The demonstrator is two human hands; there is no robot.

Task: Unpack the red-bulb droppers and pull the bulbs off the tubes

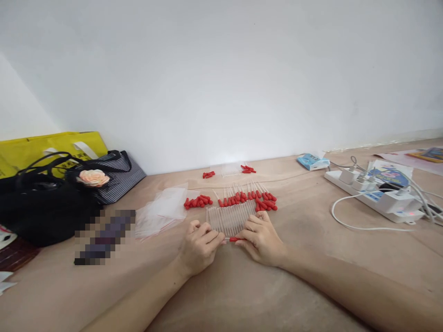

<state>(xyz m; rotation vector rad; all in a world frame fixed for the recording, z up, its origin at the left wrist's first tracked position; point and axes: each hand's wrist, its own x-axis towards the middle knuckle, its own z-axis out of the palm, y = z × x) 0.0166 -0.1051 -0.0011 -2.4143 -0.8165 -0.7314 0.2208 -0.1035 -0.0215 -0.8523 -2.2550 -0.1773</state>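
My left hand (201,246) is closed on a clear dropper tube, with only its end showing between my fingers. A red rubber bulb (235,239) meets that end, pinched by my right hand (261,240). Just beyond my hands lies a row of clear dropper tubes (230,218) without bulbs. Behind it are several droppers with red bulbs (238,198) fitted, bulbs toward me. Loose red bulbs lie in a left pile (198,202) and a right pile (266,203). How far the tube goes into the bulb, I cannot tell.
Clear plastic bags (164,210) lie left of the bulbs. Farther back are more tubes (231,169) and red bulbs (248,169). A white power strip (370,196) with cables and a blue packet (312,161) stand right. A black bag (44,207) and a yellow bag (86,140) stand left.
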